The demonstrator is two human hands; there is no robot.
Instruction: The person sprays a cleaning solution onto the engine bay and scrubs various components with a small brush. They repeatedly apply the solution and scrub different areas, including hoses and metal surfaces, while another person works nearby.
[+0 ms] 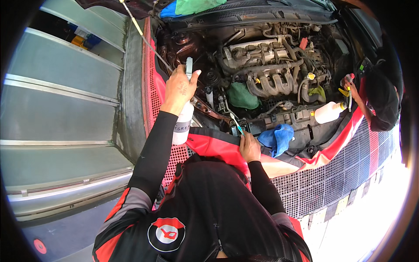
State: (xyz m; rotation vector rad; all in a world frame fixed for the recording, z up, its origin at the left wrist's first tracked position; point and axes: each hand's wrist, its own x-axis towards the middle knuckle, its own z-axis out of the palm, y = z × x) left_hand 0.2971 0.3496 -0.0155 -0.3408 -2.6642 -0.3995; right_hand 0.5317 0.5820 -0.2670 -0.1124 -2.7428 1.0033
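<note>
My left hand (178, 91) is closed round the neck of a white spray bottle (183, 124) with a grey trigger head, held upright over the front left corner of the engine bay. Between the fingers of my right hand (249, 148) is a teal and white toothbrush (238, 125), its head pointing forward over the bay's front edge. Just right of that hand, a crumpled blue cloth (277, 139) lies on the front edge. Beyond the toothbrush stretches a dusty engine (266, 61), with a green cloth (242, 96) tucked beside it.
A red and black cover (216, 144) drapes the car's front. At the right, another person's hand (357, 94) holds a second spray bottle (328, 112) with a yellow and red trigger. A thin prop rod (139, 30) slants up at the left, near metal-framed panels (61, 105).
</note>
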